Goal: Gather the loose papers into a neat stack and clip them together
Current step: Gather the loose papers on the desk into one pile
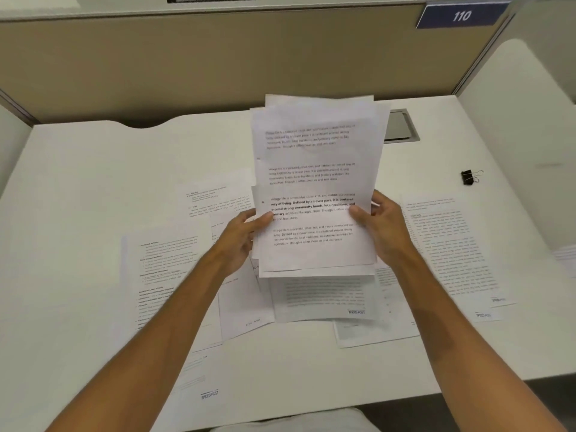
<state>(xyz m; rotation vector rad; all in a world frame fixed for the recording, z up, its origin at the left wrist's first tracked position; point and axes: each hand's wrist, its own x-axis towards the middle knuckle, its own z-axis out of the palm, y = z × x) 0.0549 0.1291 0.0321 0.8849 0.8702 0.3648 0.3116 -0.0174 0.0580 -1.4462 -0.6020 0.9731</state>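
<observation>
Forearms nearest, reaching in over desk [78, 169]. Loose sheets [168, 269] lie scattered left, centre, right. Left hand [240, 241] pinches left edge of held stack [314, 188], thumb on front. Right hand [383, 229] clamps right edge likewise. Stack upright above desk, edges uneven; thin, floppy, slippery, so grip both long sides and tap square. Binder clip [470, 177] far right, untouched.
</observation>
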